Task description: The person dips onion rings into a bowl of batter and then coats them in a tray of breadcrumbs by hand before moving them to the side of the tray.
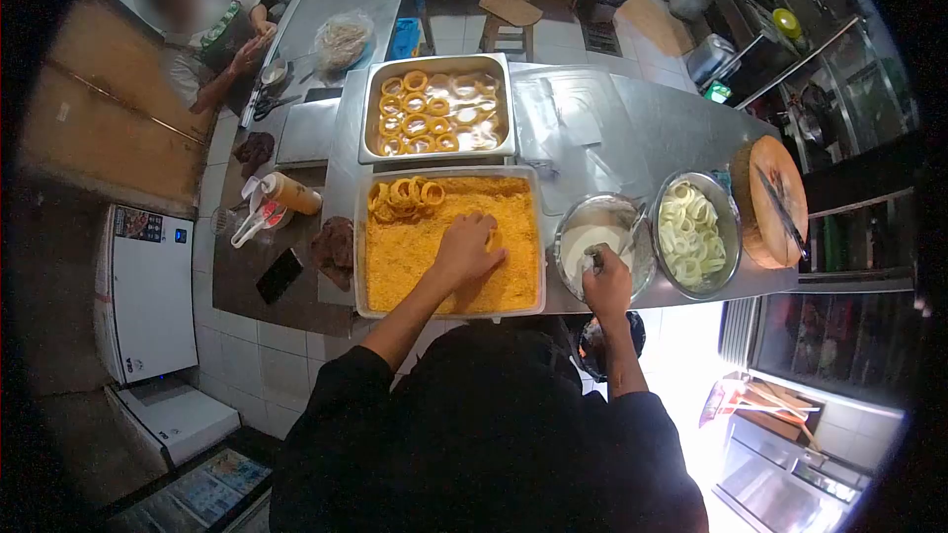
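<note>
My left hand lies palm down on orange breadcrumbs in a rectangular plastic tub, fingers stretched out. Something ring-like may be under its fingertips, but I cannot be sure. Several crumbed onion rings are piled in the tub's far left corner. Over the near side of a metal bowl of pale batter, my right hand is closed, with whitish batter on its fingers. What it pinches is hidden. A utensil handle leans on that bowl's right side. Farther right, another metal bowl holds pale sliced onion rings.
Behind the tub stands a steel tray with rows of coated rings. A knife rests on a round chopping board at right. Left are a phone, sauce bottle and cloth. Another person works far left.
</note>
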A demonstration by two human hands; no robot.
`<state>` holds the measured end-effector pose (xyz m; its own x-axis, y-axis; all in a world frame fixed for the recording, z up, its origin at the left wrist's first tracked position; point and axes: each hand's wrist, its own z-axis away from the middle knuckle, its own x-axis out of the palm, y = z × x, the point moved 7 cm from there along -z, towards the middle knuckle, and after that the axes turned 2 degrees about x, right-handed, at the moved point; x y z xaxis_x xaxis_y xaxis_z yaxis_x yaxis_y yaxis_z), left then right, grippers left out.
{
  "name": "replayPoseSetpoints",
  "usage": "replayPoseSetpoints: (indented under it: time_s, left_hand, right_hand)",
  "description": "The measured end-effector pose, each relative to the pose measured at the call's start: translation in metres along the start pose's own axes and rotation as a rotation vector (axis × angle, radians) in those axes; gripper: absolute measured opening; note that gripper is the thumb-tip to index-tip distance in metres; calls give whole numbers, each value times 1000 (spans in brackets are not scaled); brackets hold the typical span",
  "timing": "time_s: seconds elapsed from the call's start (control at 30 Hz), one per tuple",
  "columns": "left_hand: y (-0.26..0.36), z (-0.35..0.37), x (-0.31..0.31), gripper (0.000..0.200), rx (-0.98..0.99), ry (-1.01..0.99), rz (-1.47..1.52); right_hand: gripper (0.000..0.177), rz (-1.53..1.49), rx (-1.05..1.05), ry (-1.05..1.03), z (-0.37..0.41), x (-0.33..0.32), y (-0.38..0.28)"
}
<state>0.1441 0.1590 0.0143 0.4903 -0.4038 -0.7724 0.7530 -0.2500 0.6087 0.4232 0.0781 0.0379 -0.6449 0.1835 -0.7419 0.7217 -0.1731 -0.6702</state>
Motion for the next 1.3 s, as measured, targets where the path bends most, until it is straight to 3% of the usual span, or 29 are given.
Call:
replayPoseSetpoints:
  time_s: [0.07,0.13,0.27,0.33,0.43,0.67,0.77,0.97,1.03,1.23,1.27,1.3]
  left_hand:
    - [6,-13,-7,48,23,83,-58]
    - [11,-27,-9,43,167,184,32]
    - [26,-45,6,40,350,214,13]
    - [31,-49,14,38,179,99,-142]
    - [24,-60,26,35,170,202,-82]
    - [26,-66,27,27,159,148,-66]
    - [24,-63,23,21,209,225,-43]
    - [14,-50,-2,21,209,320,284]
    - [2,-49,-6,19,74,247,464]
    - [-20,-28,-29,21,110,405,251]
    - [-27,-26,-29,21,109,407,250]
    - [-35,-27,-26,24,46,288,326]
  right_hand:
    - [24,-2,-54,40,1,-2,-2]
    - [24,4,-48,29,1,-3,-3]
    - [24,0,-40,23,0,-1,-1]
    - [24,3,-28,26,1,-2,-1]
    - [24,1,-12,16,1,-3,-2]
    - [24,12,0,-8,0,-2,-2]
    - [23,10,2,-4,0,-2,-2]
    - [22,-12,2,-16,1,-3,-3]
    - [22,-5,-5,-15,0,-2,-2]
    - [23,-4,-14,-23,1,-3,-6]
    - [23,1,-20,-14,1,-4,-6]
    - [23,1,-22,-14,0,-4,-7]
